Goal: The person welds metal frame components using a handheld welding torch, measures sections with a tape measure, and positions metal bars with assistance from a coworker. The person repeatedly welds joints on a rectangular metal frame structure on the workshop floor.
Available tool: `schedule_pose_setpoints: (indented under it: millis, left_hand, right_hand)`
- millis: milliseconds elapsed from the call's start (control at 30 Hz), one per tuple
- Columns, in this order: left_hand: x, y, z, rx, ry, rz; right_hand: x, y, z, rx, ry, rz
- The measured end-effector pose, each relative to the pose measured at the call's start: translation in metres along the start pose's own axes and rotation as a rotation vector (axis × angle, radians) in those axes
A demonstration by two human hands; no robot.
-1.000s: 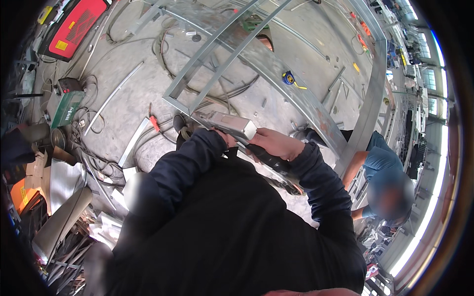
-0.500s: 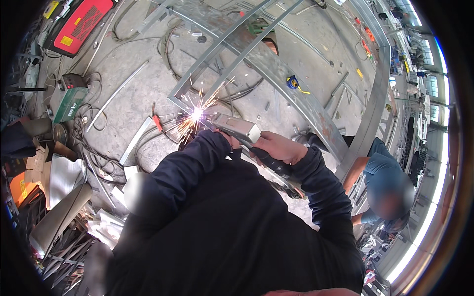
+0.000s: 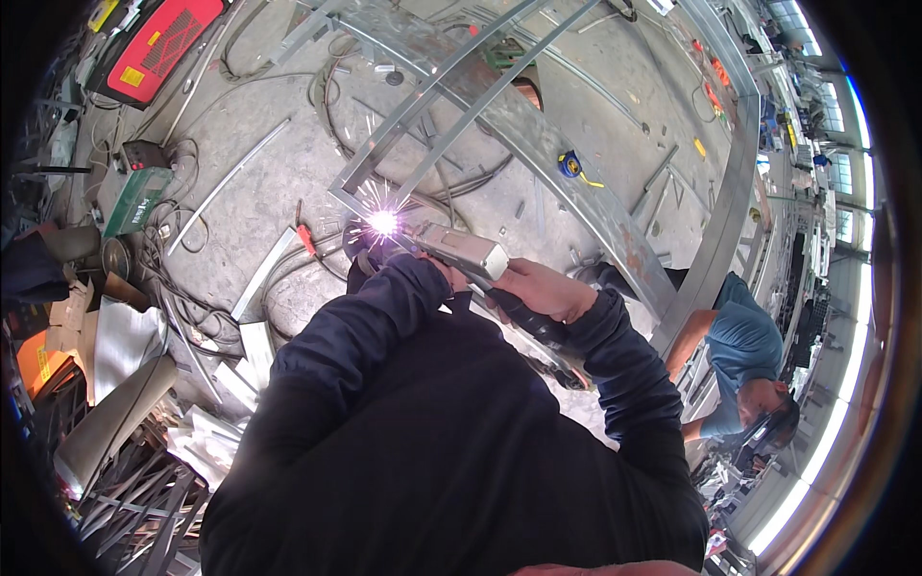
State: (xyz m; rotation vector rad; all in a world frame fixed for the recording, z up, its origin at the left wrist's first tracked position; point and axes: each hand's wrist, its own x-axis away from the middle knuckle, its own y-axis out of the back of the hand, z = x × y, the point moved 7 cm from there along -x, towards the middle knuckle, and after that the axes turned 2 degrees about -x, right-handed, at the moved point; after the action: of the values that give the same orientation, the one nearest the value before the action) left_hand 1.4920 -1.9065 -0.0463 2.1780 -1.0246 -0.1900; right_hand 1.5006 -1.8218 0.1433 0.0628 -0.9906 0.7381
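My right hand [image 3: 545, 288] is wrapped round the black grip of a handheld welding gun [image 3: 469, 250], which has a boxy silver body. My left hand [image 3: 451, 276] closes on the front of the gun; sleeve and gun hide most of its fingers. At the gun's tip burns a bright white-violet weld spot [image 3: 383, 224] with short sparks. It sits at the near corner of a galvanized metal frame [image 3: 423, 91], where long bars meet a short end piece. Glare hides the joint itself.
A person in a blue shirt [image 3: 744, 331] bends at the right beside the wide steel beam [image 3: 720, 211]. A tape measure [image 3: 570, 163] lies on the frame. Cables [image 3: 331, 106], a red machine [image 3: 158, 48], a green box [image 3: 137, 202] and scrap strips [image 3: 144, 509] surround the work.
The spark spray has shrunk from long orange streaks to a tighter white-violet burst. My hands and the welding gun have hardly moved.
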Motion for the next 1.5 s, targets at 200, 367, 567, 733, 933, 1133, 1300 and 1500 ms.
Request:
schedule_pose_setpoints:
  millis: [200, 367, 567, 733, 933, 1133, 1300, 1500]
  left_hand:
    - [0.003, 0.003, -0.001, 0.010, -0.002, 0.004]
    - [0.007, 0.004, -0.002, 0.029, -0.002, 0.012]
    - [0.009, 0.007, -0.002, 0.033, -0.007, 0.012]
    - [0.006, 0.012, -0.006, 0.035, -0.019, 0.013]
    - [0.006, 0.018, -0.010, 0.045, -0.031, 0.012]
    - [0.011, 0.029, -0.022, 0.059, -0.019, 0.048]
    - [0.020, 0.018, -0.039, -0.571, -0.015, 0.444]
    - [0.022, 0.017, -0.038, -0.550, 0.103, 0.437]
  right_hand:
    - [0.000, 0.001, 0.000, 0.029, -0.010, -0.002]
    - [-0.001, 0.002, -0.003, 0.006, 0.008, -0.001]
    - [0.001, -0.001, 0.003, 0.053, 0.012, -0.010]
    - [-0.002, 0.001, -0.002, 0.049, 0.011, 0.005]
    - [0.000, 0.000, 0.002, 0.023, -0.006, -0.007]
    - [0.017, -0.004, 0.002, -0.001, 0.010, -0.074]
    - [0.072, 0.003, -0.043, -0.143, 0.151, -0.147]
    - [0.143, 0.012, -0.117, -0.404, 0.336, -0.278]
